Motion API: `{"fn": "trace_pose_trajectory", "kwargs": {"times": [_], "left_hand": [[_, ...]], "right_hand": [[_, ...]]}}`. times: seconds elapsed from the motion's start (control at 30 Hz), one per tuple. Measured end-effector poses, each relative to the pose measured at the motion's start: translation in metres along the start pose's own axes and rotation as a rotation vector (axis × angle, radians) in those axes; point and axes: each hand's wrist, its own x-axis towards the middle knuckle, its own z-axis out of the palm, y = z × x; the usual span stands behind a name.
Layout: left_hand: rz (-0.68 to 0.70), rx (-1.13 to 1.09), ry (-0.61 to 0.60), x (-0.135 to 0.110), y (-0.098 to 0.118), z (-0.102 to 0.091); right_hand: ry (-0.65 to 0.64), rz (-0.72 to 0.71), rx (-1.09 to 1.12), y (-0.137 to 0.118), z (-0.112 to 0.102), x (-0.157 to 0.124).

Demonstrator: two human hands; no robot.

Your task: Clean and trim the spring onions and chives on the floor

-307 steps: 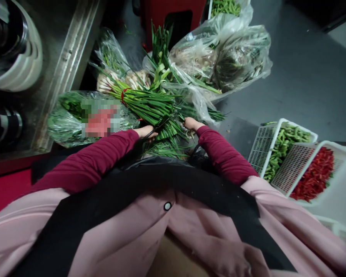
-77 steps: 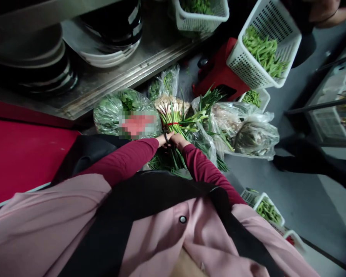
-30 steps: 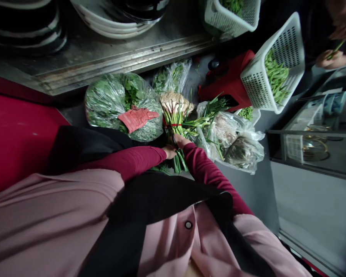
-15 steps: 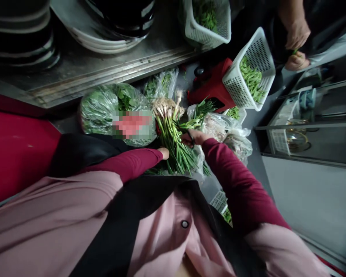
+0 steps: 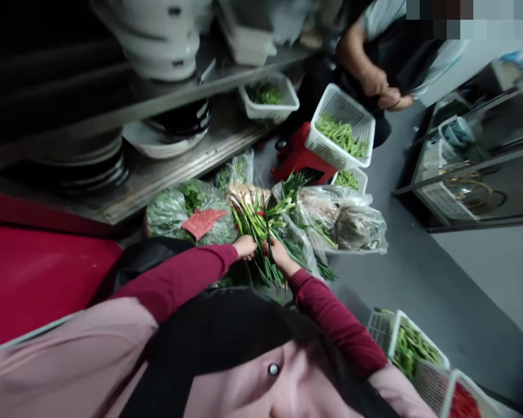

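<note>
The scallion bundle (image 5: 256, 232) lies on the floor (image 5: 418, 278) directly in front of the person, its white root ends pointing away and a red tie (image 5: 258, 213) around the stems. The left hand (image 5: 244, 247) sits at the near side of the bundle, fingers curled against the stems; whether its grip is closed on them cannot be told from this view. The right hand (image 5: 279, 256) is just beside it and appears closed on a pair of dark scissors (image 5: 268, 235), whose blades stand upright among the stems.

Work at this moment centres on the stems below the tie. The next move calls for the blades to be seated squarely while the left hand steadies the bundle.

Obstructions are close on both sides. A plastic bag of leafy greens (image 5: 174, 215) touches the bundle on the left, and a clear bag of bulbs (image 5: 344, 226) crowds the right. Beyond them, a white basket of green beans (image 5: 340, 130) rests on a red stool (image 5: 298, 157), near a co-worker's hands (image 5: 383, 87).
</note>
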Motion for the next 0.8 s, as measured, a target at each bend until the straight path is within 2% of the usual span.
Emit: {"fn": "trace_pose_trajectory", "kwargs": {"times": [0.07,0.1,0.23,0.3,0.37,0.43,0.5,0.57,0.67,0.73,0.77,0.8], "left_hand": [[0.057,-0.085,-0.007,-0.017,0.012,-0.002],[0.099,-0.167,0.007,-0.025,0.016,-0.003],[0.216,-0.446,0.022,-0.045,0.02,-0.014],[0.228,-0.437,0.005,-0.048,0.021,-0.022],[0.263,-0.371,0.048,-0.046,0.022,-0.025],[0.316,-0.319,0.086,-0.041,0.021,-0.024],[0.334,-0.305,0.051,-0.036,0.017,-0.017],[0.282,-0.285,0.045,-0.034,0.012,-0.009],[0.105,-0.211,0.202,-0.032,0.005,0.0],[-0.032,-0.266,0.23,-0.031,0.003,0.001],[-0.095,-0.331,0.198,-0.03,0.003,0.0],[-0.148,-0.4,0.153,-0.029,0.004,-0.002]], "right_hand": [[0.1,-0.096,-0.029,-0.002,0.009,-0.002],[0.108,-0.151,-0.014,-0.005,0.014,-0.003],[-0.006,-0.332,0.274,-0.022,0.033,-0.007],[-0.036,-0.32,0.419,-0.029,0.036,-0.007],[-0.032,-0.279,0.483,-0.03,0.034,-0.005],[-0.016,-0.26,0.501,-0.027,0.031,-0.002],[-0.025,-0.288,0.484,-0.019,0.032,-0.001],[-0.066,-0.35,0.42,-0.012,0.034,-0.002],[-0.204,-0.394,0.246,-0.003,0.031,-0.003],[-0.354,-0.337,0.093,0.0,0.019,0.006],[-0.384,-0.278,0.015,0.002,0.012,0.014],[-0.356,-0.212,-0.065,0.004,0.004,0.025]]}}
